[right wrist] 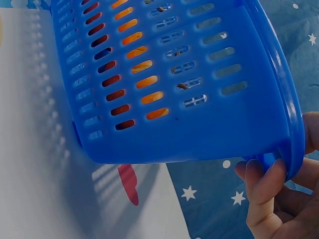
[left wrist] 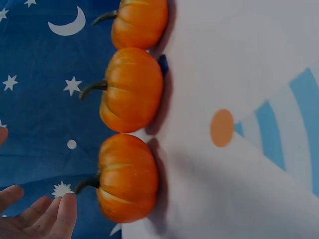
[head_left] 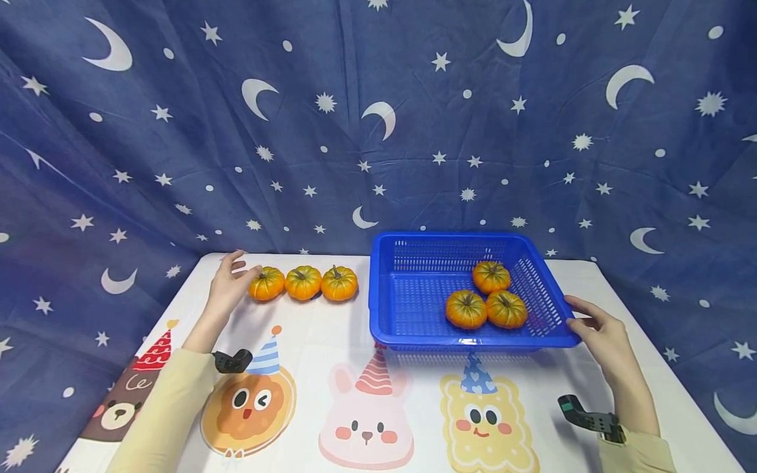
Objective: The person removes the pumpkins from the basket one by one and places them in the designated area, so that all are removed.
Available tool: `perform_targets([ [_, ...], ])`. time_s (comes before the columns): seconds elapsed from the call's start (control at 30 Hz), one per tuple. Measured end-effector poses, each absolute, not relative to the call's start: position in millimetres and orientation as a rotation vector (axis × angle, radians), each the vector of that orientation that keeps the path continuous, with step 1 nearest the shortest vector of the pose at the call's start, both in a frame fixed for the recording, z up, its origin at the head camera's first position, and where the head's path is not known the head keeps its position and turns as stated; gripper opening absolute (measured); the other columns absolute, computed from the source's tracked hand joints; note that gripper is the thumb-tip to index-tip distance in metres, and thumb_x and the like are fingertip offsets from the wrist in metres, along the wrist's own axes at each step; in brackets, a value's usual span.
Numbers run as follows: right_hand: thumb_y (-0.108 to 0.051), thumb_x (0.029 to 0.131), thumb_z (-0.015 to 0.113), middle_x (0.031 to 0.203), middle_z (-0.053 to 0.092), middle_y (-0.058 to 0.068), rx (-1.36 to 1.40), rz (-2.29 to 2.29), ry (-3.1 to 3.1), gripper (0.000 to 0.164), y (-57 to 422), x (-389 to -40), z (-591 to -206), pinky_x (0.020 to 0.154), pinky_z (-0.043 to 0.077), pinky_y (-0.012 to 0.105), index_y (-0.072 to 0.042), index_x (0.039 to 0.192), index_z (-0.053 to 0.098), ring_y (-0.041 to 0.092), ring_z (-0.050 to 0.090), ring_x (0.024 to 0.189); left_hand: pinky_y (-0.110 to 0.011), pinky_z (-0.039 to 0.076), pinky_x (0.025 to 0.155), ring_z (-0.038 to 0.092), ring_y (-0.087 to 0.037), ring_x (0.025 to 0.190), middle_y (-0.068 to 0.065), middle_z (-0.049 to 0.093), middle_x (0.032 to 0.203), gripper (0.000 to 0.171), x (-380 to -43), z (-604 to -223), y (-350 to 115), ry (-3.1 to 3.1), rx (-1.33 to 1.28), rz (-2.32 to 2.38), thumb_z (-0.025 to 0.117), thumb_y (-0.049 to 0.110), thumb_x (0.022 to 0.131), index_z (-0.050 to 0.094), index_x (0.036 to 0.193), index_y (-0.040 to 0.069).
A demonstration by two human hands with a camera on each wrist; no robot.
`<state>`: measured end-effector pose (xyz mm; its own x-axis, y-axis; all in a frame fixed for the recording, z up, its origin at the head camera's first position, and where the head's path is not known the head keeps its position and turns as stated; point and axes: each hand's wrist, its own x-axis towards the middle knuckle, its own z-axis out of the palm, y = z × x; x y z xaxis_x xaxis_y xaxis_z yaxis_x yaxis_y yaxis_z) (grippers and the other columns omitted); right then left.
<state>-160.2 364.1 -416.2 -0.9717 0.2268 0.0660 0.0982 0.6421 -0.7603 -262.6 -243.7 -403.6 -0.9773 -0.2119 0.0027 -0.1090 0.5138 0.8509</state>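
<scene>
Three small orange pumpkins stand in a row at the table's back left: a left one [head_left: 267, 284], a middle one [head_left: 303, 283] and a right one [head_left: 340, 284]. My left hand [head_left: 232, 281] is beside the left pumpkin, fingers spread and holding nothing; the left wrist view shows the fingertips [left wrist: 66, 209] near its stem [left wrist: 87, 183]. With my right hand [head_left: 600, 332] I grip the right rim of a blue plastic basket [head_left: 414, 341]; the right wrist view shows fingers [right wrist: 269, 186] curled under the rim. Three more pumpkins [head_left: 506, 309] lie together in the basket's right half.
A white tablecloth [head_left: 355, 341] with cartoon figures covers the table. Behind it hangs a dark blue curtain [head_left: 331, 151] with moons and stars. A small dark blue spot [left wrist: 163, 64] shows beside the middle pumpkin. Black wrist cameras [head_left: 233, 361] sit on both wrists.
</scene>
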Motion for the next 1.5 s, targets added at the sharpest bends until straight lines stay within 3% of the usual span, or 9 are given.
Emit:
perform_targets([
  [0.9, -0.02, 0.097, 0.048, 0.129, 0.053, 0.027, -0.245, 1.235, -2.696, 0.048, 362.7, -161.5, -414.0, 0.066, 0.04, 0.006, 0.0, 0.141, 0.045, -0.017, 0.044, 0.08, -0.053, 0.038, 0.108, 0.038, -0.041, 0.137, -0.023, 0.033, 0.153, 0.07, -271.5, -369.6, -198.6, -2.601, 0.057, -1.55, 0.058, 0.031, 0.094, 0.024, 0.152, 0.01],
  [1.5, -0.019, 0.097, 0.049, 0.129, 0.052, 0.027, -0.258, 1.231, -2.696, 0.048, 364.8, -159.8, -416.1, 0.065, 0.041, 0.006, 0.0, 0.141, 0.045, -0.017, 0.044, 0.08, -0.052, 0.042, 0.105, 0.043, -0.037, 0.134, -0.018, 0.039, 0.149, 0.064, -279.6, -353.2, -134.4, -2.64, -0.177, -1.542, 0.061, 0.03, 0.093, 0.033, 0.148, 0.014],
])
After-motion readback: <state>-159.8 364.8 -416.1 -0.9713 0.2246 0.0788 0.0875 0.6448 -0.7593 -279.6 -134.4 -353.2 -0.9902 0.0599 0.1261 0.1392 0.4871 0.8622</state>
